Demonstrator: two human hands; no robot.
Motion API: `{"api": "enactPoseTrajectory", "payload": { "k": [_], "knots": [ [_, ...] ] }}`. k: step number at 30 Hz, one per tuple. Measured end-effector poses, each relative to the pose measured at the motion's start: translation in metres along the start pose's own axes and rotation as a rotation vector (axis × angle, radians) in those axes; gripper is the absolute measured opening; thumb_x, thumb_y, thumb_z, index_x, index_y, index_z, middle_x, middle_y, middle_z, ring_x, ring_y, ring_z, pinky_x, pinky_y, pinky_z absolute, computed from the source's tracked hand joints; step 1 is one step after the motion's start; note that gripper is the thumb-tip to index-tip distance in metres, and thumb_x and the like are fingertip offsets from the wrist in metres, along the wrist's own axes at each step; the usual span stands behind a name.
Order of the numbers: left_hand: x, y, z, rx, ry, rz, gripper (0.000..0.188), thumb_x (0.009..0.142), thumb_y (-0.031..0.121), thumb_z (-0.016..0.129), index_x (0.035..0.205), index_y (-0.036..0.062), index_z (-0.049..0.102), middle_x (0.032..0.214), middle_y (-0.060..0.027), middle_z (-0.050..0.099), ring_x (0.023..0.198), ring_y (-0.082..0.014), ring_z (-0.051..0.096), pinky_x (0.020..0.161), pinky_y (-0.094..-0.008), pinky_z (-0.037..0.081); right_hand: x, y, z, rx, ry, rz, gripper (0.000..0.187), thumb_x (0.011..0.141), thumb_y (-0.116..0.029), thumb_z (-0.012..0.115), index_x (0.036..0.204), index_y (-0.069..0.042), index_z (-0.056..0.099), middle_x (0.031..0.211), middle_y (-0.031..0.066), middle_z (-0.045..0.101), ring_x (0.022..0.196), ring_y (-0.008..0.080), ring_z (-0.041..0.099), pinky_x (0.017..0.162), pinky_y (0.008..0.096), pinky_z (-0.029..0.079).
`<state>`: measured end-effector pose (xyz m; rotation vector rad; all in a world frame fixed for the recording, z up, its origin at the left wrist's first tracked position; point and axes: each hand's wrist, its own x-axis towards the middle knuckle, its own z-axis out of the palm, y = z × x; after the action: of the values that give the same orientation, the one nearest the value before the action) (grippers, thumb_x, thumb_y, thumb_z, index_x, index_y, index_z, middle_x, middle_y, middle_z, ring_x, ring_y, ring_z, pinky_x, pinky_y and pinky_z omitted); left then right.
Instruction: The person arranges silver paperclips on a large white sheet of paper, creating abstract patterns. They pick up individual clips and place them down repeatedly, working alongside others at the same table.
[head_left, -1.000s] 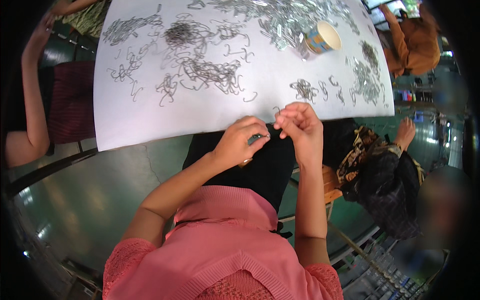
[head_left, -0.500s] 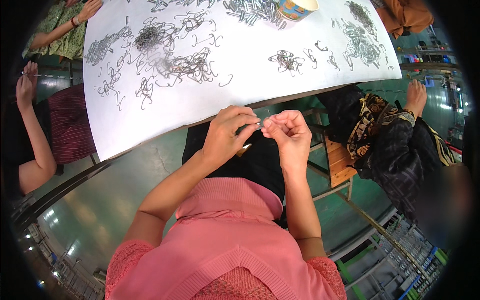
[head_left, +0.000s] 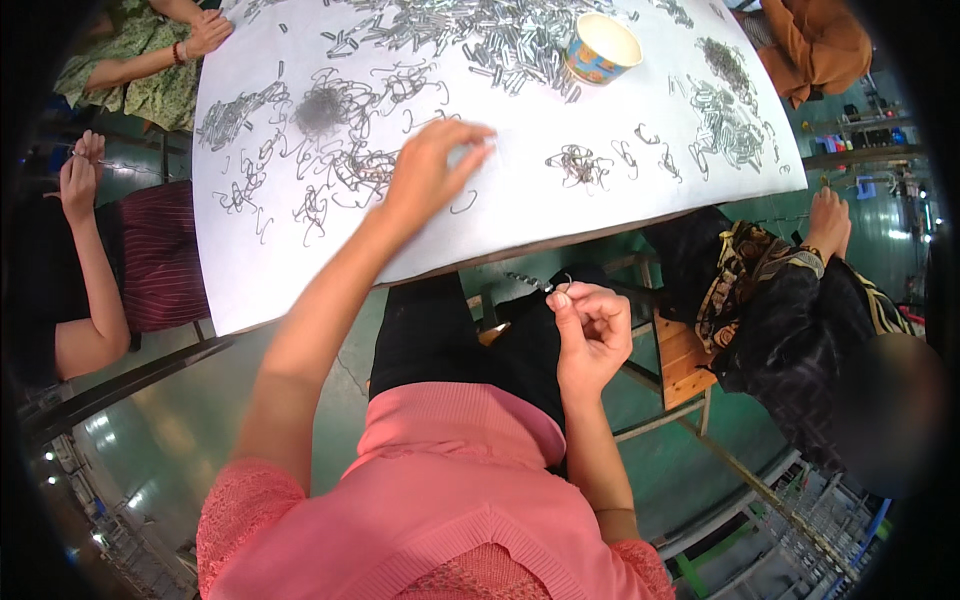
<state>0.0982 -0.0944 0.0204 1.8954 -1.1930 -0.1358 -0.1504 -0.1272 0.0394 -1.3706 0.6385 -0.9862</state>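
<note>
My right hand (head_left: 592, 335) is in front of the table edge, thumb and fingers pinched on a short metal chain (head_left: 528, 282) that sticks out to the left. A thin curved wire (head_left: 569, 279) rises from the same fingertips. Over the white tabletop (head_left: 520, 215) reaches my left hand (head_left: 428, 172), slightly blurred, its thumb and fingers apart with nothing visible between them. Under and beside that hand lies a loose pile of bent wire hooks (head_left: 365, 172). A single hook (head_left: 463, 203) rests just right of my left wrist.
Flat oblong metal links (head_left: 515, 55) are heaped at the far side beside a paper cup (head_left: 603, 50). More hooks (head_left: 578, 165) and links (head_left: 725, 125) lie to the right. Other people's hands (head_left: 208, 33) show at the sides; a wooden stool (head_left: 682, 360) stands at right.
My hands were together before the table edge. My left hand has left the right and moved forward over the table; the right stays back with the chain. The view has shifted slightly.
</note>
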Motion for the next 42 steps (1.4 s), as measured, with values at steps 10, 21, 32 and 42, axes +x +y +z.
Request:
{"api": "enactPoseTrajectory", "payload": {
  "k": [10, 21, 32, 42],
  "knots": [
    [0.113, -0.018, 0.067, 0.525, -0.048, -0.148, 0.025, 0.082, 0.028, 0.068, 0.1, 0.0106, 0.068, 0.103, -0.0068, 0.066, 0.105, -0.0245, 0.058, 0.087, -0.0473, 0.043, -0.002, 0.003, -0.006, -0.001, 0.017, 0.014, 0.016, 0.083, 0.005, 0.067, 0.084, -0.001, 0.052, 0.092, 0.0101, 0.063, 0.082, 0.012, 0.062, 0.073, 0.0241, 0.053],
    [0.113, -0.017, 0.073, 0.658, -0.042, -0.225, 0.026, 0.083, 0.03, 0.068, 0.097, 0.009, 0.066, 0.106, -0.0079, 0.063, 0.106, -0.0252, 0.057, 0.088, -0.0509, 0.04, -0.006, 0.001, -0.009, -0.051, -0.008, -0.008, 0.014, 0.083, 0.005, 0.068, 0.084, 0.0, 0.054, 0.09, 0.0097, 0.063, 0.082, 0.0115, 0.062, 0.072, 0.0243, 0.054],
    [0.109, -0.018, 0.063, 0.558, -0.126, -0.249, 0.015, 0.08, 0.023, 0.069, 0.089, 0.0117, 0.066, 0.099, -0.0053, 0.066, 0.096, -0.025, 0.062, 0.083, -0.0483, 0.043, -0.01, 0.0, -0.004, -0.068, -0.029, -0.008, 0.012, 0.083, 0.005, 0.067, 0.084, 0.0, 0.056, 0.091, 0.0094, 0.064, 0.079, 0.0094, 0.062, 0.07, 0.0225, 0.052],
    [0.106, -0.033, 0.055, 0.459, -0.201, -0.286, 0.019, 0.075, 0.017, 0.069, 0.093, 0.0101, 0.068, 0.093, -0.0104, 0.069, 0.088, -0.0278, 0.066, 0.077, -0.0404, 0.051, -0.012, 0.004, 0.0, -0.071, -0.049, -0.017, 0.013, 0.082, 0.006, 0.067, 0.084, 0.0, 0.056, 0.089, 0.0092, 0.065, 0.072, 0.0076, 0.06, 0.068, 0.0216, 0.051]
  ]
}}
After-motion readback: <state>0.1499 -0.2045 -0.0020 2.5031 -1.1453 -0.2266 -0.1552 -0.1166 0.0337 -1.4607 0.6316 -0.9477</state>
